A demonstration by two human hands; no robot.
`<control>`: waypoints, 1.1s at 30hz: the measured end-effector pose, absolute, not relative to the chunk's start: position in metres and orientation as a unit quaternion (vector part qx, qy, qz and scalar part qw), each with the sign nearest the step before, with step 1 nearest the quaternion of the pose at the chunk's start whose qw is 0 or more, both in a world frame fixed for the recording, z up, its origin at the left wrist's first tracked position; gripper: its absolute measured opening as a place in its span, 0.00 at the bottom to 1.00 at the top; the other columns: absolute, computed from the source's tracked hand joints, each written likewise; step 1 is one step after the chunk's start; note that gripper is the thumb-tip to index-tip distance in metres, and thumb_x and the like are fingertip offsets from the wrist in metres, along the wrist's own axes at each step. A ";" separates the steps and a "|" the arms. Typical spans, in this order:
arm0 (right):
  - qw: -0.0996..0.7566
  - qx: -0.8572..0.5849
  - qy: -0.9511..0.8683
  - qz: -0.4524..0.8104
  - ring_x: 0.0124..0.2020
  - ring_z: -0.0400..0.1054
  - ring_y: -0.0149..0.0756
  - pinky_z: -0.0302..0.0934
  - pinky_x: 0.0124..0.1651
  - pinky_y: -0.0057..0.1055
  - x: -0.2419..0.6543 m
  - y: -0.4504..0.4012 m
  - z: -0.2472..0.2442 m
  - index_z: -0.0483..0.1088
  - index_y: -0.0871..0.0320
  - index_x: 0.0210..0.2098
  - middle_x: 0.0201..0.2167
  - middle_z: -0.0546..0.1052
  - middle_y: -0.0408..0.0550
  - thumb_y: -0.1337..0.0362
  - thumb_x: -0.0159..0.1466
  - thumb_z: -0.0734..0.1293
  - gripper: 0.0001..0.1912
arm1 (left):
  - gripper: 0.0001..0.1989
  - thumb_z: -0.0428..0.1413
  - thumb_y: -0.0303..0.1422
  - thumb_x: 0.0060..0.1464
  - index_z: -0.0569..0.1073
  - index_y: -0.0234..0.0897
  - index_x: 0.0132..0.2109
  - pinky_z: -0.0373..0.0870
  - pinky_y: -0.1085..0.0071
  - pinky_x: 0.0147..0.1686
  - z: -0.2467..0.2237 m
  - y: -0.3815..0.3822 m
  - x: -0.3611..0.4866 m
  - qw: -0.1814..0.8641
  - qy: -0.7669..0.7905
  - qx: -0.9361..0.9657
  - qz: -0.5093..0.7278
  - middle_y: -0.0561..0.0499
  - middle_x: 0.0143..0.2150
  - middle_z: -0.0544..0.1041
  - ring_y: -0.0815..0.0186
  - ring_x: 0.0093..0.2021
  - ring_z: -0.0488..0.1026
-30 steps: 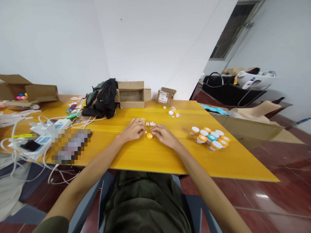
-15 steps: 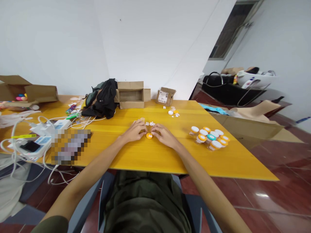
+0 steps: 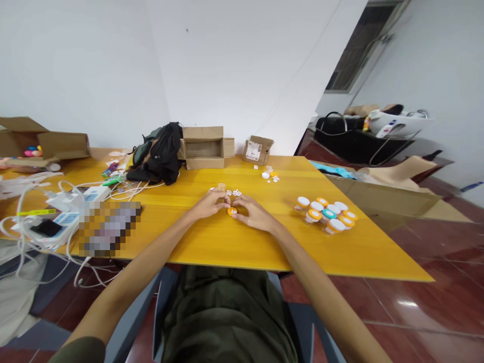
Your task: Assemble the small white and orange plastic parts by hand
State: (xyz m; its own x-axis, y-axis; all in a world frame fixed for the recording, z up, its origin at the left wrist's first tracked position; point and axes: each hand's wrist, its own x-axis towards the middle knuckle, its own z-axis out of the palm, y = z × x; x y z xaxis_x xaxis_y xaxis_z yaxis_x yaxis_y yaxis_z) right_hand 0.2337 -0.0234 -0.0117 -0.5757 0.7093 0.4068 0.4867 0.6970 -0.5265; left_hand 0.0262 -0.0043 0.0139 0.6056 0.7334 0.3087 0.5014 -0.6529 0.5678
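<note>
An orange lid point(image 3: 232, 212) with something white on it lies on the yellow table point(image 3: 212, 247) between my hands. From the right, my right hand point(image 3: 254, 214) grips the lid's edge, thumb low and fingers above. My left hand point(image 3: 210, 204) is at the lid's upper left with thumb and fingertips pinched together; what they hold, if anything, is too small to tell. Just beyond my fingers are small white pieces point(image 3: 236, 192) and a clear container point(image 3: 222, 186). Several lidded jars point(image 3: 328, 214) with white, orange and teal lids stand in a group to the right.
Loose lids point(image 3: 265, 175) lie farther back. Behind them are a small carton point(image 3: 257, 150) and an open cardboard box point(image 3: 204, 148), with a black bag point(image 3: 162, 155) beside it. Power strips point(image 3: 68, 222) and white cables lie on the left, near a blurred-out object point(image 3: 111, 228).
My right thumb has moved down and left onto the orange lid. My left hand has shifted slightly up, its fingertips now above the lid's edge.
</note>
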 end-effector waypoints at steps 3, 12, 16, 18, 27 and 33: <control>0.306 -0.341 -0.869 0.185 0.44 0.70 0.42 0.64 0.50 0.41 0.234 -0.022 -0.013 0.72 0.55 0.40 0.40 0.74 0.49 0.64 0.62 0.68 0.06 | 0.05 0.55 0.28 0.56 0.75 0.38 0.33 0.62 0.64 0.51 0.014 -0.004 0.027 0.232 0.342 0.870 0.269 0.52 0.33 0.77 0.63 0.41 0.70; 0.311 -0.329 -0.871 0.192 0.44 0.69 0.41 0.64 0.50 0.41 0.233 -0.021 -0.013 0.72 0.55 0.40 0.40 0.74 0.49 0.64 0.62 0.68 0.06 | 0.06 0.55 0.29 0.57 0.75 0.38 0.33 0.57 0.60 0.56 0.011 -0.005 0.028 0.229 0.350 0.878 0.235 0.52 0.34 0.78 0.60 0.46 0.68; 0.313 -0.324 -0.872 0.191 0.44 0.69 0.41 0.64 0.51 0.41 0.233 -0.020 -0.015 0.73 0.54 0.40 0.41 0.74 0.49 0.63 0.62 0.69 0.06 | 0.07 0.54 0.30 0.59 0.76 0.39 0.34 0.54 0.58 0.58 0.010 -0.007 0.029 0.228 0.351 0.881 0.221 0.51 0.36 0.78 0.60 0.48 0.66; 0.313 -0.324 -0.872 0.190 0.45 0.69 0.42 0.64 0.51 0.42 0.234 -0.019 -0.016 0.73 0.54 0.40 0.41 0.74 0.49 0.63 0.62 0.69 0.06 | 0.07 0.53 0.31 0.59 0.76 0.39 0.34 0.53 0.58 0.59 0.010 -0.007 0.029 0.227 0.352 0.881 0.218 0.50 0.37 0.78 0.59 0.49 0.66; 0.313 -0.325 -0.871 0.193 0.46 0.69 0.42 0.63 0.52 0.42 0.233 -0.019 -0.017 0.73 0.54 0.41 0.42 0.74 0.49 0.63 0.62 0.68 0.07 | 0.09 0.53 0.33 0.60 0.77 0.40 0.34 0.54 0.57 0.58 0.008 -0.007 0.030 0.227 0.379 0.873 0.208 0.51 0.37 0.78 0.58 0.49 0.65; 0.312 -0.326 -0.872 0.190 0.46 0.69 0.41 0.63 0.52 0.41 0.233 -0.019 -0.017 0.73 0.54 0.40 0.42 0.74 0.49 0.63 0.63 0.68 0.06 | 0.09 0.53 0.30 0.59 0.77 0.39 0.34 0.55 0.59 0.57 0.009 -0.008 0.031 0.195 0.365 0.884 0.219 0.50 0.37 0.76 0.59 0.48 0.65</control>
